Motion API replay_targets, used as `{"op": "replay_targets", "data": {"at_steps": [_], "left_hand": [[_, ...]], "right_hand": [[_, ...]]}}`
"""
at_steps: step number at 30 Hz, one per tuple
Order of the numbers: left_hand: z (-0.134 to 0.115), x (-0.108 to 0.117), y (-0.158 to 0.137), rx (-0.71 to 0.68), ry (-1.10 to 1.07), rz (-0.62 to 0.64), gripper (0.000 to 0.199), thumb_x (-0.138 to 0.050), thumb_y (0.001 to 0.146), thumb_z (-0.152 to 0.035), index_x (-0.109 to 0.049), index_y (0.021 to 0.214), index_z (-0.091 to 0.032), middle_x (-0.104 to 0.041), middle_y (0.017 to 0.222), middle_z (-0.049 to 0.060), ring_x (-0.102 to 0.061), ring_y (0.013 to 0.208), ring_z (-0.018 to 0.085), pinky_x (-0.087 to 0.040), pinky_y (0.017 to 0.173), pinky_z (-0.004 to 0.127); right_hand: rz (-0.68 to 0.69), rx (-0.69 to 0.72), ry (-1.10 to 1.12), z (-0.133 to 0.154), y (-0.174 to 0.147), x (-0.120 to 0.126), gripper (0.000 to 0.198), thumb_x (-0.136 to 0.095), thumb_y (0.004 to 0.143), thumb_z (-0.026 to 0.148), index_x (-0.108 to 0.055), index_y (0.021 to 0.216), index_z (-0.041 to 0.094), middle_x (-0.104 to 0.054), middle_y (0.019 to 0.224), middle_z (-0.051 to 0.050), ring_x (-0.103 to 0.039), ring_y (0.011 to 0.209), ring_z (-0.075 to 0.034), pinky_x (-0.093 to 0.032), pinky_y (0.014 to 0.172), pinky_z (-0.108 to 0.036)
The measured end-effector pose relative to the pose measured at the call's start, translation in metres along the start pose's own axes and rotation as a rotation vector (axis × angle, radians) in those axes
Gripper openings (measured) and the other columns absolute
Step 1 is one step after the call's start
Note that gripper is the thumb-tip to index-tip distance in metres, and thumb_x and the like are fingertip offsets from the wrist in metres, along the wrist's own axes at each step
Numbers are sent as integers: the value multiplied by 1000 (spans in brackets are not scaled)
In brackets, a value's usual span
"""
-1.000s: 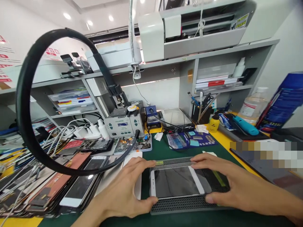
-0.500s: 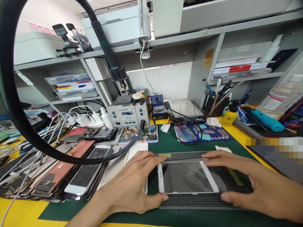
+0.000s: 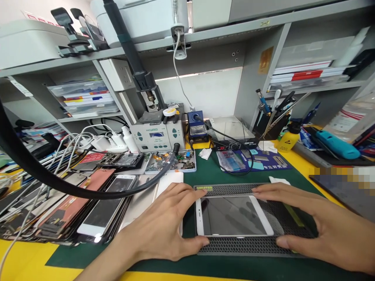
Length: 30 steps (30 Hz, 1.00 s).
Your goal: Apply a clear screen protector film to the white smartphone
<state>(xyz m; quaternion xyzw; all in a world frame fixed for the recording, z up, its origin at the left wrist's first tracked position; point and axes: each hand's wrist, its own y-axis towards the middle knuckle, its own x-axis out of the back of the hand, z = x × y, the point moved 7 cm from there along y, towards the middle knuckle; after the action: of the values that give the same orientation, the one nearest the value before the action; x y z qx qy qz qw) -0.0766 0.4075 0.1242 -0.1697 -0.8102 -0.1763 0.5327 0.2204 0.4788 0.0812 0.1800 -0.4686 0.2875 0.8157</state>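
A white-framed smartphone (image 3: 234,216) with a dark screen lies flat, screen up, on a black honeycomb-patterned pad (image 3: 240,246). My left hand (image 3: 164,222) straddles the phone's left end, fingers spread. Its index fingertip rests by the upper left corner, its thumb on the pad by the lower left one. At the right end, my right hand (image 3: 325,226) is spread the same way. One fingertip is at the upper right corner and the thumb lies on the pad just past the lower right corner. Neither hand is closed round the phone. A clear film covers the pad to its right.
A black hose (image 3: 88,191) arcs across the left foreground. Stacked phones and screens (image 3: 108,210) crowd the left side. Behind are a parts tray (image 3: 190,166), a hot-air station (image 3: 158,136) and a soldering iron stand (image 3: 197,125). A yellow bottle (image 3: 288,138) stands at right.
The whole view has shifted slightly, and the hose sits lower and farther left. Both hands keep nearly the same pose around the phone.
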Motion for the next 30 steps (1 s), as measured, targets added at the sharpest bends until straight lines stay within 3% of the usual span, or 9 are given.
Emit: {"op": "replay_targets", "data": {"at_steps": [11,17,25,30], "left_hand": [[2,-1,-3,-5,20,-9,80,-76,80,-54,-45,150,-28,-60,143,10,-57,131,32,-52,109,44],[6,-5,-5,-26,53,-55,68,-75,81,-53,-50,142,-35,-62,141,5,-59,129,31,-54,107,43],[3,-1,-6,-90,100,-129,64,-76,81,-53,-55,138,-35,-67,136,3,-66,121,29,-59,100,39],[2,-2,-5,-87,154,-106,55,-72,86,-48,-55,137,-35,-66,139,1,-64,126,26,-57,103,37]], "right_hand": [[26,27,-24,9,0,4,79,-81,80,52,-47,151,47,-49,158,0,-47,142,-41,-40,119,-58],[90,-8,84,35,7,15,68,-81,80,52,-60,144,39,-54,154,-6,-52,138,-40,-43,116,-54],[127,-24,146,39,8,16,60,-82,79,51,-67,135,34,-52,155,-8,-47,143,-36,-34,121,-54],[172,-28,141,44,9,17,56,-80,79,56,-68,127,30,-50,155,-9,-45,144,-37,-33,121,-57]]}}
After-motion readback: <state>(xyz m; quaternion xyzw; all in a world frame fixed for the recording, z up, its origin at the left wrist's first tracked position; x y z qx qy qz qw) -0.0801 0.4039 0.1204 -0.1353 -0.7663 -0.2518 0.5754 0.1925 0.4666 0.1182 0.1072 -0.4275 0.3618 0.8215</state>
